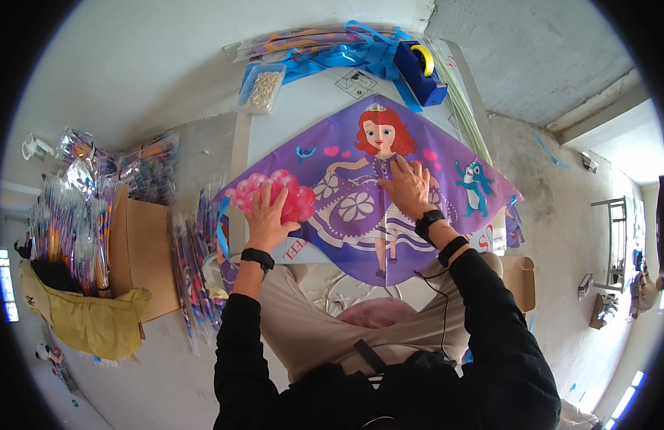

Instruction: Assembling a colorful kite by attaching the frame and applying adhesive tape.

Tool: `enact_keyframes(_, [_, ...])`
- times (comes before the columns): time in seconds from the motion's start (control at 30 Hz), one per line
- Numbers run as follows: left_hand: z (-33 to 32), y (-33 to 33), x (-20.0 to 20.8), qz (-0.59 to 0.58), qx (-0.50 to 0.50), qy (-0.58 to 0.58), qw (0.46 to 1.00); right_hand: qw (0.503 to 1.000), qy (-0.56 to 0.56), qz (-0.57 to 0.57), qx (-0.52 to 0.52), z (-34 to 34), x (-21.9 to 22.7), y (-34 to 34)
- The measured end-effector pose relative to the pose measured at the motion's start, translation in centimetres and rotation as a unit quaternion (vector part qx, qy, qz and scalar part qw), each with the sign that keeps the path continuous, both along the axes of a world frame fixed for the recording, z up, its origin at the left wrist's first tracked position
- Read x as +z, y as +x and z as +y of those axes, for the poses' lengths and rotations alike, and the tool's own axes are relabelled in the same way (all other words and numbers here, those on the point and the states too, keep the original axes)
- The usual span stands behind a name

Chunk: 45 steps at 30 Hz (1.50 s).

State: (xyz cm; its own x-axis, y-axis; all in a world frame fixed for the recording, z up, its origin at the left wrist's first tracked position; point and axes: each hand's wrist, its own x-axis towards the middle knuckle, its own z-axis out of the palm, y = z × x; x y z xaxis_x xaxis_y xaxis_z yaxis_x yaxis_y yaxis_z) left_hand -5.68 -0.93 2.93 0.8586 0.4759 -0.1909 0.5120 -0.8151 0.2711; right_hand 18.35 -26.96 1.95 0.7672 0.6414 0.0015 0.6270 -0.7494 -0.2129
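A purple diamond-shaped kite (353,201) lies spread over the work table, printed with a red-haired princess, pink balloons and a blue animal. My left hand (269,216) rests on the balloon print near the kite's left corner, fingers spread. On the princess's chest, near the kite's centre line, my right hand (408,185) lies with its fingers stretched over the fabric. Neither hand grips anything. A blue ribbon (222,228) hangs at the kite's left corner. The kite's lower tip reaches past the table's near edge, above my lap.
Along the table's far side are a clear tub of small pale pieces (265,89), a heap of blue ribbon (339,59), a blue tape dispenser (421,74) and thin pale rods (457,97). Left of the table stand a cardboard box (149,251) and packed kites (67,229). A green-yellow cloth (88,312) drapes there.
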Motion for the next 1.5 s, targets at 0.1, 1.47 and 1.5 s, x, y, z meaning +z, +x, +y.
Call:
enact_keyframes(0.1, [2.1, 2.3, 0.2, 0.007, 0.010, 0.001, 1.000, 0.999, 0.008, -0.033, -0.012, 0.8, 0.4, 2.7])
enact_keyframes(1.47, [-14.7, -0.1, 19.6, -0.391, -0.100, -0.700, 0.589, 0.790, 0.367, 0.433, 0.234, -4.4, 29.2, -9.8])
enact_keyframes(1.5, [-15.5, -0.7, 19.3, -0.360, -0.093, -0.758, 0.535, 0.787, 0.328, 0.466, 0.236, -5.6, 28.1, -12.0])
